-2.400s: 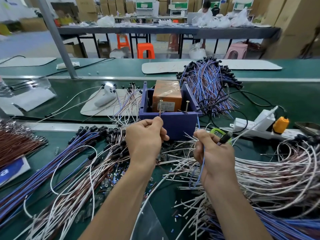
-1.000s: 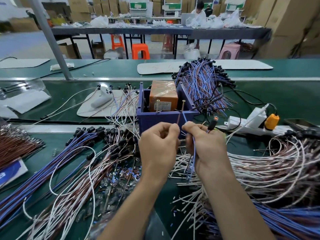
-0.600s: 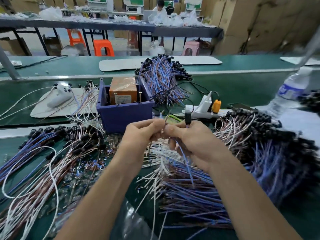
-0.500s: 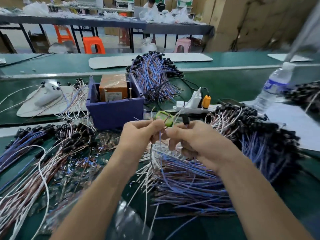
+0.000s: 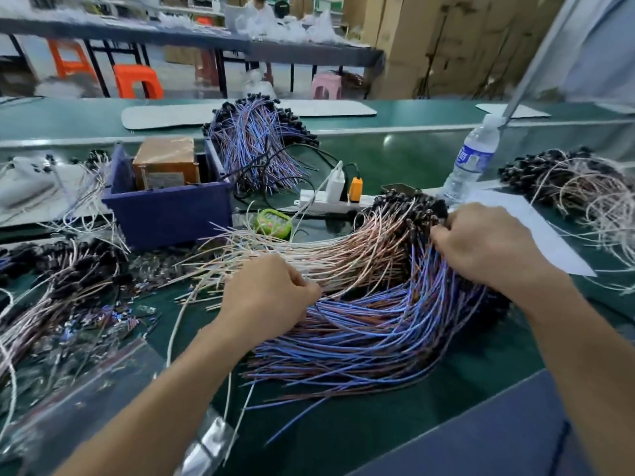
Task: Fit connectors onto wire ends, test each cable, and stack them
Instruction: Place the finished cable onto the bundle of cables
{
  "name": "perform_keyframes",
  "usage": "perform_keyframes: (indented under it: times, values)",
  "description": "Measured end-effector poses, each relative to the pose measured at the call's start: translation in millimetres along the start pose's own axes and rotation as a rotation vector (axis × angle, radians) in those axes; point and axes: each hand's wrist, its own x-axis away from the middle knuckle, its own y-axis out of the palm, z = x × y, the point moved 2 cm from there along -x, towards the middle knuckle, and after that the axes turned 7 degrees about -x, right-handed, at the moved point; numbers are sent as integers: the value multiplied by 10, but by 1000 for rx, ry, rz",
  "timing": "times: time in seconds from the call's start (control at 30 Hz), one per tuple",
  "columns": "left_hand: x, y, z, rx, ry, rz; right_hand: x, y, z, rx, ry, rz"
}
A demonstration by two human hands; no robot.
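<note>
A large stack of blue cables [image 5: 378, 334] lies on the green bench in front of me, with white and brown cables [image 5: 330, 255] fanned out behind it and their black connectors [image 5: 405, 204] at the far right end. My right hand [image 5: 488, 245] has curled fingers and grips the connector end of a blue cable at the stack's right side. My left hand [image 5: 271, 297] pinches the wire end at the stack's left side. The blue tester box [image 5: 165, 211] with an orange-brown block [image 5: 165, 163] stands at the left rear.
A water bottle [image 5: 470, 159], power strip [image 5: 330, 201] and green gadget [image 5: 273, 223] sit behind the stack. More cable heaps lie at far right [image 5: 584, 187], left [image 5: 68, 269] and rear [image 5: 257, 142]. A white sheet [image 5: 536, 231] lies under my right hand, and a plastic bag [image 5: 86, 341] lies on the left.
My view has swung right. My hands, close together on one blue cable near the tester, have spread apart and dropped onto the blue cable stack.
</note>
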Motion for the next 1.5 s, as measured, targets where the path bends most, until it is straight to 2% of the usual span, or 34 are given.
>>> perform_keyframes:
  times: [0.17, 0.27, 0.33, 0.4, 0.43, 0.5, 0.57, 0.6, 0.7, 0.87, 1.03, 1.1, 1.17, 1.23, 1.37, 1.5]
  values:
    - [-30, 34, -44, -166, -95, 282, 12, 92, -67, 90, -62, 61]
    - [-15, 65, -135, -316, -87, 353, 29, 88, -45, 150, -115, 177]
    - [-5, 66, -119, -294, 37, 416, 112, 120, -82, 125, -203, 301]
    - [-1, 71, -28, -113, 265, 392, 284, 199, -220, -27, -398, 396]
    - [1, 86, 35, -22, 360, 324, 392, 267, -309, -122, -527, 378]
    - [-25, 148, 141, 20, 474, 125, 543, 480, -457, -310, -683, 117]
    - [-50, 254, 151, -85, 523, 7, 588, 716, -502, -402, -631, -177]
    - [-44, 299, 134, -141, 532, -4, 573, 816, -482, -374, -584, -230]
    - [10, 356, 46, -155, 521, 3, 525, 927, -392, -341, -539, -212]
    - [84, 267, -80, -94, 497, 59, 534, 909, -244, -544, -519, -39]
    - [99, 194, -143, -118, 457, 45, 534, 911, -269, -563, -498, -90]
    - [98, 117, -142, -121, 480, 165, 535, 871, -339, -650, -460, -89]
    - [78, -1, -170, -82, 462, 320, 581, 828, -479, -744, -447, -56]
    - [33, -115, -240, -19, 394, 392, 669, 818, -718, -805, -487, -70]
    - [-7, -234, -489, 18, 286, 395, 816, 895, -1359, -859, -579, -233]
    - [42, -457, -903, 47, 143, 453, 858, 1011, -1962, -905, -613, -277]
